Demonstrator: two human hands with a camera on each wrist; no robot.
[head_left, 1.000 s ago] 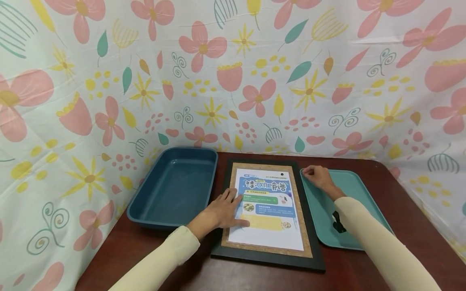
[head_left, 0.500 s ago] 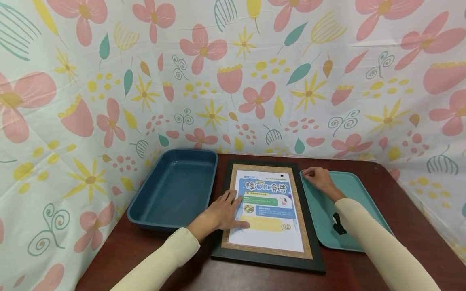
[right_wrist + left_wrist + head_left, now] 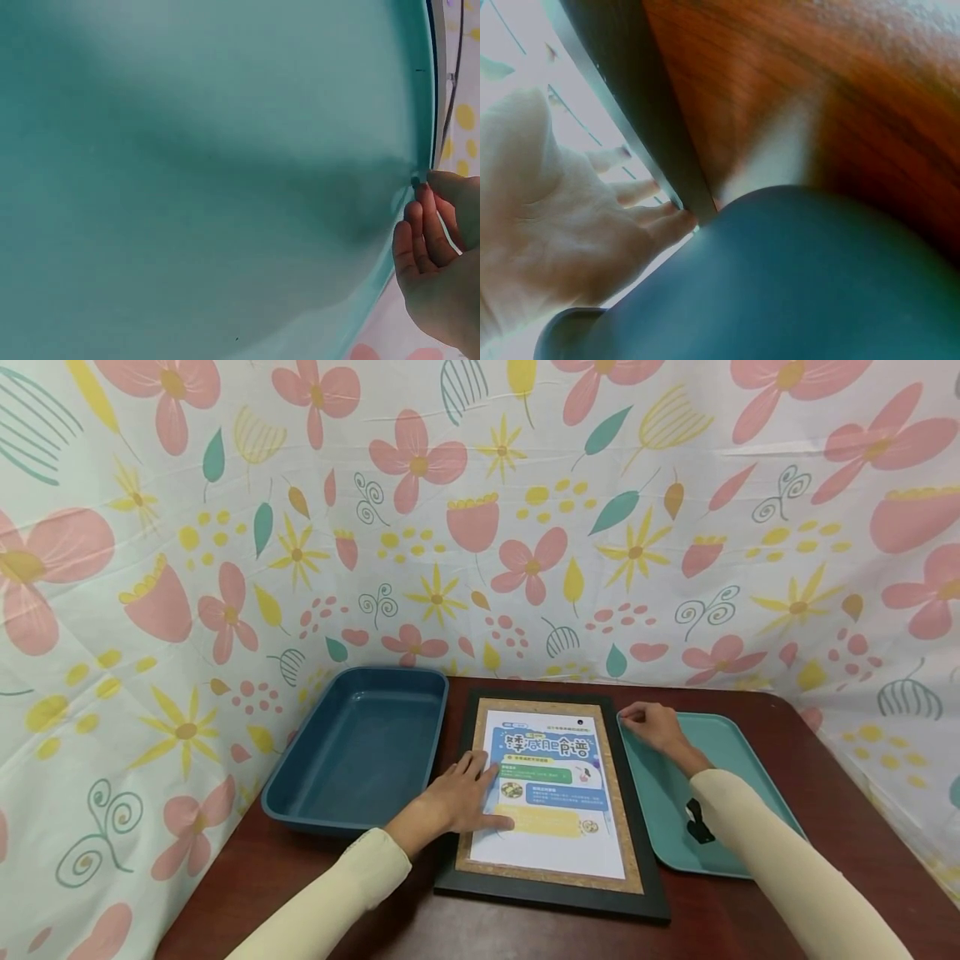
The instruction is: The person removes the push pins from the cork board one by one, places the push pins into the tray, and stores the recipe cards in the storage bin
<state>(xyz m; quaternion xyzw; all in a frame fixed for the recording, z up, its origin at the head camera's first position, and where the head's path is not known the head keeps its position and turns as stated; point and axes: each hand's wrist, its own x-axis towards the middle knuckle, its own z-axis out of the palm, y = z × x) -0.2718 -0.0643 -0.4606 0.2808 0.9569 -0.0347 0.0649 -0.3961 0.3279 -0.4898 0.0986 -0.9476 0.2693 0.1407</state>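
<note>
A printed sheet (image 3: pixel 551 852) with colourful headings lies on a cork board (image 3: pixel 633 877) in a black frame. A small round black pin head (image 3: pixel 581 722) shows near its top right corner. My left hand (image 3: pixel 465 793) rests with spread fingers on the sheet's left side and the board's edge. At the far left corner of the teal tray (image 3: pixel 720 735), the thumb and fingers of my right hand (image 3: pixel 658 727) meet. In the right wrist view a tiny dark piece (image 3: pixel 416 181) shows at those fingertips, pinched against the tray's rim; its kind is unclear.
A deep blue basin (image 3: pixel 367 760) stands left of the board, close to my left forearm. A black strap-like piece (image 3: pixel 699 821) shows by my right sleeve, over the tray. The dark wooden table (image 3: pixel 360 927) ends at a flower-patterned cloth (image 3: pixel 540 610).
Both hands stay almost where they were, the left on the sheet and the right at the tray's corner. The view shifted slightly about a second ago.
</note>
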